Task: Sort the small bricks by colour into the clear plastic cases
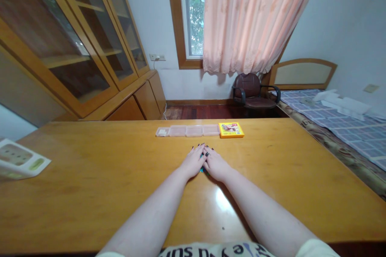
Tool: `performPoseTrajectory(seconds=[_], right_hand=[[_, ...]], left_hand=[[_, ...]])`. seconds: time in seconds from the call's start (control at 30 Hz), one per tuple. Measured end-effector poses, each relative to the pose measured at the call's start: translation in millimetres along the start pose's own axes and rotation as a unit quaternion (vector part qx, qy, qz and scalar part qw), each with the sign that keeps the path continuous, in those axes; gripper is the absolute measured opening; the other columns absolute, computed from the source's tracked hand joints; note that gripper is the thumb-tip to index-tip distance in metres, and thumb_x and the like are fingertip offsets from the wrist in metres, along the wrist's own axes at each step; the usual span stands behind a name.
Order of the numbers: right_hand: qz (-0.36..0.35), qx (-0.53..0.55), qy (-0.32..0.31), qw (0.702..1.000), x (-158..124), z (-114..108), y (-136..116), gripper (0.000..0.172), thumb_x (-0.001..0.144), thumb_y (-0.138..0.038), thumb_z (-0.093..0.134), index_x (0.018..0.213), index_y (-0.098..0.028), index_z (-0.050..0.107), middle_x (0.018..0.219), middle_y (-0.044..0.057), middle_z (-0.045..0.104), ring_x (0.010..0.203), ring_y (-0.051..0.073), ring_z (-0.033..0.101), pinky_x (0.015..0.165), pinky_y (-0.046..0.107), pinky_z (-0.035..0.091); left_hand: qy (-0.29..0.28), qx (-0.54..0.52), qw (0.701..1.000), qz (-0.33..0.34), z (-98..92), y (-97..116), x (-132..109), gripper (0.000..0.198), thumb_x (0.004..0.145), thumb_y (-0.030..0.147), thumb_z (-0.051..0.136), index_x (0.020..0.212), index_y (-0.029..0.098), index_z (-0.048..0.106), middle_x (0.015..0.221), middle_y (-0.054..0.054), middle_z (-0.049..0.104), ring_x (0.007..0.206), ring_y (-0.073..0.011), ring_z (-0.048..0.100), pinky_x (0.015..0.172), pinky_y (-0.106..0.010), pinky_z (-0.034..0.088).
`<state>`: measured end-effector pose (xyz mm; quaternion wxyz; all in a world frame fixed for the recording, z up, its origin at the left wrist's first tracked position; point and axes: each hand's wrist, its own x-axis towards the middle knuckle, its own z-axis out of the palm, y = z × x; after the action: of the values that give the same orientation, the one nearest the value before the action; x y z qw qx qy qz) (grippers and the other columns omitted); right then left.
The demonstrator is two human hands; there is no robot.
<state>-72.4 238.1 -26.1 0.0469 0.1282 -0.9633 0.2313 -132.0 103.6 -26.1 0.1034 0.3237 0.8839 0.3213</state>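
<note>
Pieces [201, 170], blue-green: on the table [90, 176], mostly hidden beneath left hand [193, 163] and right hand [216, 164]. Fingers [198, 152]: extended, close together; any grip, I cannot tell. Risk, I judge: parting the hands abruptly could scatter pieces.

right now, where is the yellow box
In the head view, the yellow box lies near the far edge of the table, just right of the clear trays, beyond the right hand.
</note>
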Motion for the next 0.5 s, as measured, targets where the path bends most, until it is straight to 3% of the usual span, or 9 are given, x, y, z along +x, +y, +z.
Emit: performPoseTrajectory(seconds=[0.17,0.27,0.33,0.5], right_hand=[[0.068,-0.011,0.073,0.995,3.7,-18.8,20.7,0.037,0.088,-0.021,0.042,0.121,-0.012,0.057,0.122,0.012,0.06,0.114,0.021,0.052,0.102,0.032,0.034],[0.106,-0.009,0.091,0.99,6.6,-24.4,30.9,0.03,0.086,-0.018,0.044,0.108,-0.014,0.064,0.106,0.009,0.066,0.102,0.019,0.056,0.094,0.029,0.039],[0.102,-0.01,0.085,0.991,7.8,-23.6,31.9,0.027,0.085,-0.017,0.045,0.102,-0.016,0.067,0.1,0.008,0.067,0.097,0.018,0.056,0.09,0.028,0.039],[0.085,0.009,0.083,0.993,8.1,-18.3,29.7,0.028,0.082,-0.015,0.049,0.103,-0.018,0.068,0.101,0.007,0.067,0.098,0.018,0.056,0.092,0.028,0.039]], left_hand=[[0.12,-0.04,0.992,0.002,-45.3,-22.7,-1.1,0.044,0.091,0.031,0.036,0.13,0.014,0.048,0.135,-0.011,0.05,0.125,-0.0209,0.045,0.107,-0.039,0.035],[0.067,0.017,0.998,0.0,-68.8,-33.7,-8.6,0.035,0.087,0.029,0.041,0.114,0.02,0.062,0.117,-0.006,0.063,0.109,-0.0213,0.057,0.098,-0.037,0.043],[0.045,0.053,0.998,0.009,-70.6,-34.9,-11.8,0.034,0.085,0.025,0.042,0.11,0.021,0.065,0.113,-0.005,0.065,0.105,-0.0205,0.059,0.095,-0.035,0.045],[-0.009,0.117,0.991,0.07,-49.6,-26.8,-8.4,0.038,0.084,0.019,0.042,0.114,0.026,0.064,0.107,-0.004,0.066,0.099,-0.0173,0.06,0.091,-0.028,0.045]])
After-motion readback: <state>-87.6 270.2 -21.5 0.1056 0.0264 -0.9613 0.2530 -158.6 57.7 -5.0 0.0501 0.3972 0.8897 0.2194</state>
